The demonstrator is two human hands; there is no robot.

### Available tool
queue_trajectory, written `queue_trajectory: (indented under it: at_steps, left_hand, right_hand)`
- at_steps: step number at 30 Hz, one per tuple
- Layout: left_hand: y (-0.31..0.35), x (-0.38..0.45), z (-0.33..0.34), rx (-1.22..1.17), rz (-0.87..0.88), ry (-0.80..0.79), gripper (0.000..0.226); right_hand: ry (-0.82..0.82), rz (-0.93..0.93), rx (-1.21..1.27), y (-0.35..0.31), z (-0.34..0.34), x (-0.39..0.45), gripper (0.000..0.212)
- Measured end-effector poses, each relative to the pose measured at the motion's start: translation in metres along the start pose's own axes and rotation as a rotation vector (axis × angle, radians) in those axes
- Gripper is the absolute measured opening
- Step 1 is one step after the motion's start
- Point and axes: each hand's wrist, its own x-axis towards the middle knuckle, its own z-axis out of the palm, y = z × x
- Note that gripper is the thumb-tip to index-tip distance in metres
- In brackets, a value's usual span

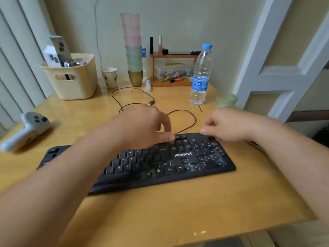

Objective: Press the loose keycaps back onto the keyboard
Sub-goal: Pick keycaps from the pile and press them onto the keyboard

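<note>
- Basket (74,86) holding boxes; clear box (170,72) holding small bits.
- Keyboard (160,157) lying mid-counter (178,211), long axis left-right, right end tilting away.
- L hand (142,125) fingers straight, pressing top-row key; R hand (229,125) fingers curling loosely, holding nothing.

Black matt plastic on the keyboard (160,159), dusty and grey-smeared across the keycaps (124,163), with bare blue switch stems toward its right end. Glossy yellow wood-look finish on the surface (178,207), throwing soft reflections. Behind the keyboard, thin black rubbery cable (185,120). Far behind, clear, ribbed plastic in the bottle (200,75), blue cap and paper-like label. Right of the bottle, green textured glass-like tumbler (226,100). Left of the keyboard, smooth white plastic controller (26,130); further back, cream matt plastic basket (71,81), paper cup (109,76), frosted translucent stacked cups (132,43).
</note>
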Motion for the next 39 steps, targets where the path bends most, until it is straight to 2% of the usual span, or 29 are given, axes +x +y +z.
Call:
queue_trajectory:
  at_steps: [2,4,7,13,19,21,23,26,28,34,39]
  left_hand:
    - [-0.041,-0.007,-0.006,-0.019,-0.135,0.038,0.015]
    - [-0.077,-0.018,-0.003,-0.009,-0.258,0.081,0.02]
    - [-0.107,-0.036,0.005,-0.036,-0.365,0.162,0.028]
    - [-0.114,-0.043,0.014,-0.134,-0.328,0.221,0.025]
    - [-0.1,-0.037,0.023,-0.224,-0.248,0.292,0.025]
    - [-0.098,-0.035,0.025,-0.249,-0.242,0.318,0.023]
    - [-0.097,-0.036,0.024,-0.333,-0.239,0.365,0.021]
    - [-0.088,-0.037,0.022,-0.532,-0.166,0.444,0.026]
    - [-0.079,-0.037,0.02,-0.616,-0.115,0.47,0.029]
    - [-0.065,-0.038,0.018,-0.804,-0.028,0.499,0.044]
    - [-0.066,-0.036,0.025,-0.831,-0.022,0.522,0.051]
  right_hand:
    - [0.127,-0.099,0.097,-0.042,0.006,0.018,0.022]
    - [0.176,-0.202,0.186,-0.085,0.018,0.04,0.011]
    - [0.228,-0.274,0.174,-0.129,0.033,0.083,0.013]
    - [0.187,-0.274,0.021,-0.157,0.039,0.118,0.024]
    - [0.202,-0.305,0.022,-0.161,0.037,0.11,0.019]
    - [0.243,-0.272,0.207,-0.151,0.032,0.101,0.019]
    - [0.246,-0.198,0.618,-0.14,0.03,0.089,0.019]
    - [0.055,-0.157,1.357,-0.128,0.035,0.068,0.022]
    - [-0.048,-0.138,1.64,-0.123,0.039,0.06,0.024]
    - [-0.126,-0.215,1.878,-0.113,0.037,0.051,0.034]
    - [-0.127,-0.312,1.88,-0.113,0.037,0.048,0.038]
